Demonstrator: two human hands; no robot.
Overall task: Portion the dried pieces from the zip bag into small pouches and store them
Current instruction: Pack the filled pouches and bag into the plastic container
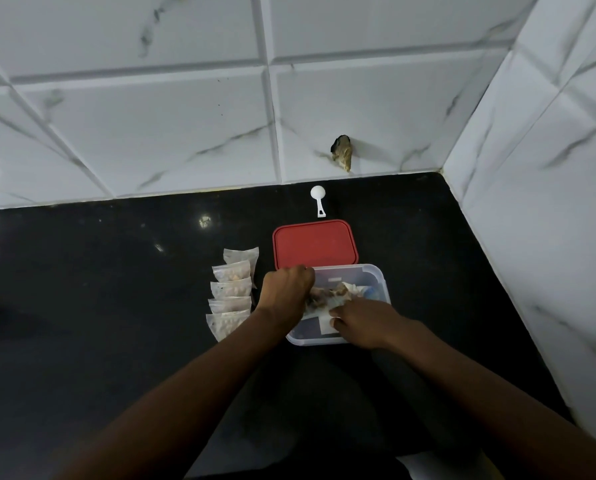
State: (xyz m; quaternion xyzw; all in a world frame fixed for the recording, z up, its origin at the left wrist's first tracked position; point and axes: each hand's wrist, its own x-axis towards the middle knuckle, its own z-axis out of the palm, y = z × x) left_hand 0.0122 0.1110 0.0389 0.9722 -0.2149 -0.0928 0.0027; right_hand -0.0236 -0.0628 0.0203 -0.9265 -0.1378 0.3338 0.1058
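Setting: a black glossy surface (116, 306) set into a corner of white marble-pattern wall tiles (151, 133).
Container: a clear plastic box (379, 277) stands open on the surface, right of centre, in front of the person.
Zip bag: the zip bag (327, 296) lies inside the clear box, crumpled, with brown dried pieces (338, 291) showing through it.
Left hand: the left hand (286, 292) is over the box's left side, fingers curled down onto the left end of the zip bag, gripping it.
Right hand: the right hand (362, 322) is over the box's near side, fingers curled around the bag's pale near edge.
Blue item: a small blue object (371, 292) sits in the box beside the bag; what it is cannot be told.
Small pouches: five filled clear pouches (232, 289) lie in an overlapping column on the surface, just left of the box and the left hand.
Lid: a red lid (314, 244) lies flat directly behind the box, touching its far edge.
Scoop: a white scoop (318, 199) lies behind the lid, near the wall, bowl toward the tiles.
Wall mark: a dark broken patch (341, 152) shows low on the tiles, above the scoop.
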